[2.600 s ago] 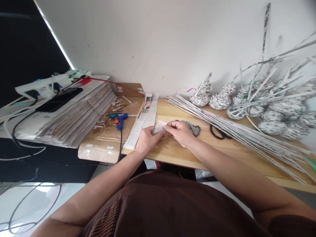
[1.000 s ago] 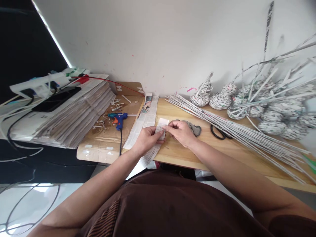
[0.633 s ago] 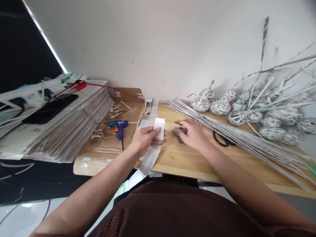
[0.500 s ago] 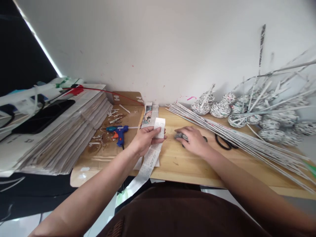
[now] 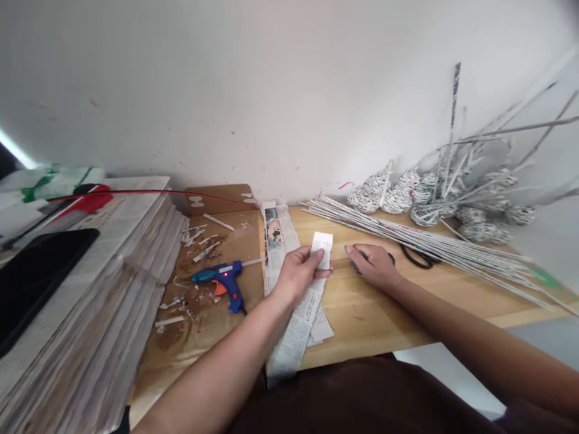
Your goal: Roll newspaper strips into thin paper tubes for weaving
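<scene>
My left hand (image 5: 301, 274) is closed on a long printed newspaper strip (image 5: 296, 337), pinched near its upper end between thumb and fingers. The strip's white tip stands up past the thumb, and its lower part slants down to the table's front edge. To the right, my right hand (image 5: 375, 265) curls over a small grey wad (image 5: 359, 259), mostly hidden under the fingers, close above the wooden table. Under and behind the left hand lie more newspaper strips (image 5: 281, 232), one with a coloured picture.
Left, a blue glue gun (image 5: 230, 286) lies on stained cardboard (image 5: 190, 328) among paper scraps. A tall newspaper stack (image 5: 145, 283) bears a black phone (image 5: 49, 271). Rolled paper sticks (image 5: 407, 238), black scissor handles (image 5: 418, 258) and woven paper shapes (image 5: 371, 191) occupy the right.
The view has shifted left and closer to the table. My left hand with the strip and my right hand with the grey wad both appear further right and slightly lower.
</scene>
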### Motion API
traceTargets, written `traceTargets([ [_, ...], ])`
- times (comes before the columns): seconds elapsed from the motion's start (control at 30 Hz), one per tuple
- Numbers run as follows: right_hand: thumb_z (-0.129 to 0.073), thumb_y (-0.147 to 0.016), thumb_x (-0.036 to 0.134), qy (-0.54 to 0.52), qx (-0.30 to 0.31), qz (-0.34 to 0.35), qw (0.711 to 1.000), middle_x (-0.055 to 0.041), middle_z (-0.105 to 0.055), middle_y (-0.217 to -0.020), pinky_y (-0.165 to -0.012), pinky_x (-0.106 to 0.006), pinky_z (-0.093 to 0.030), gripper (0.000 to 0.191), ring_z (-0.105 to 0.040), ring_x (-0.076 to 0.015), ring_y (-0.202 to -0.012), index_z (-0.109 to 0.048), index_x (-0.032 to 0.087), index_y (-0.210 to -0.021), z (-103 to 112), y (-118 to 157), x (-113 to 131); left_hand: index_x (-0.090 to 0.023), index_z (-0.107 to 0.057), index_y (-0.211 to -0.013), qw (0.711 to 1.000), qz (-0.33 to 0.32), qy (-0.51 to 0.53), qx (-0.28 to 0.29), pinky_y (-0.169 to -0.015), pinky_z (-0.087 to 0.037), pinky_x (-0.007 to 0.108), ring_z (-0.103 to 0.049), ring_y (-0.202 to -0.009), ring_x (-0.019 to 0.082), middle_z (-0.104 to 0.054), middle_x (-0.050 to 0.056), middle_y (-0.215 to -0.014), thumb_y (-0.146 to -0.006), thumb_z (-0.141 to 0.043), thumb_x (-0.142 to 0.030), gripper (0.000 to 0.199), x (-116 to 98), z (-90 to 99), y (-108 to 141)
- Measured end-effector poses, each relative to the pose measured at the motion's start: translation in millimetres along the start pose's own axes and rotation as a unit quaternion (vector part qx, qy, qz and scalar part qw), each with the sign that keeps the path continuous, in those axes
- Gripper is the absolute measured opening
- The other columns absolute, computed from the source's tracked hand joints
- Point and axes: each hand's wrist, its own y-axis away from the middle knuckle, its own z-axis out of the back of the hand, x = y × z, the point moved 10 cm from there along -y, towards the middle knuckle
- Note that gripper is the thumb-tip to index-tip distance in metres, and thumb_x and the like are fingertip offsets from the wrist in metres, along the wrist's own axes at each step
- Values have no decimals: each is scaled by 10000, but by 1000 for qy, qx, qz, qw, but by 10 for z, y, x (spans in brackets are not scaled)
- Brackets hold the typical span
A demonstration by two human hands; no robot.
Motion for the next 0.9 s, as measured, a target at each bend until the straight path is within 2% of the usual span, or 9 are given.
traceTargets([
  [0.13,-378,-967,361,-40,-27,-1,999,-33,-632,-753,-678,-273,-413,289,-578,-165,-712,-567,190,-831,37,-26,-13,-109,-687,-819,1000,-3,-5,17,-633,-564,216,-685,-664,140,-693,43,-725,-676,-791,-404,344,-14,19,-2],
  [0.23,-439,-939,328,-90,-64,-1,994,-76,-671,-942,-820,-316,-450,238,-622,-188,-883,-576,177,-1060,88,-36,20,-120,-677,-798,1000,-8,-1,23,-642,-564,227,-683,-665,142,-673,25,-707,-655,-801,-419,353,-61,17,1],
  [0.33,-537,-890,380,-172,-84,-25,981,-71,-683,-928,-853,-344,-467,235,-634,-195,-886,-624,182,-982,66,-53,65,-134,-661,-773,999,-16,-11,38,-614,-558,228,-669,-619,132,-648,2,-669,-661,-791,-432,344,-96,-20,25],
  [0.47,-508,-888,492,-251,-59,-52,965,-70,-698,-813,-747,-342,-509,360,-638,-193,-764,-667,174,-835,-41,-74,192,-146,-668,-822,998,-21,-45,37,-552,-542,223,-658,-572,130,-649,-5,-659,-687,-765,-448,344,-110,-28,59],
  [0.57,-567,-863,442,-210,-8,-8,978,-73,-714,-860,-792,-359,-498,292,-644,-209,-815,-697,179,-870,-45,-18,368,-140,-678,-847,997,-32,-51,38,-578,-553,236,-669,-610,140,-686,19,-712,-687,-766,-446,356,-138,-23,67],
  [0.63,-586,-858,380,-125,34,39,991,-79,-716,-1006,-891,-406,-457,251,-628,-241,-964,-701,211,-1003,-48,82,461,-134,-682,-833,998,-35,-48,37,-613,-560,242,-673,-640,143,-696,27,-728,-676,-778,-437,354,-145,-16,62],
  [0.73,-550,-870,275,-15,41,93,995,-80,-653,-1207,-967,-467,-389,322,-547,-279,-1138,-636,253,-1180,-36,247,490,-125,-692,-825,998,-30,-47,39,-635,-561,240,-670,-649,139,-694,25,-720,-666,-791,-423,352,-118,-8,47],
  [0.83,-459,-868,155,-19,42,154,987,-98,-657,-1150,-931,-430,-410,327,-560,-260,-1081,-620,217,-1145,-92,341,529,-117,-695,-825,998,-18,-47,37,-612,-552,212,-663,-636,127,-682,21,-693,-671,-792,-417,351,-63,12,20],
  [0.9,-410,-891,152,-51,34,157,986,-106,-665,-1061,-871,-379,-439,293,-585,-232,-988,-594,192,-1115,-105,318,512,-119,-691,-812,999,-8,-49,22,-575,-540,188,-656,-614,117,-672,15,-674,-665,-798,-415,348,-24,57,-1],
])
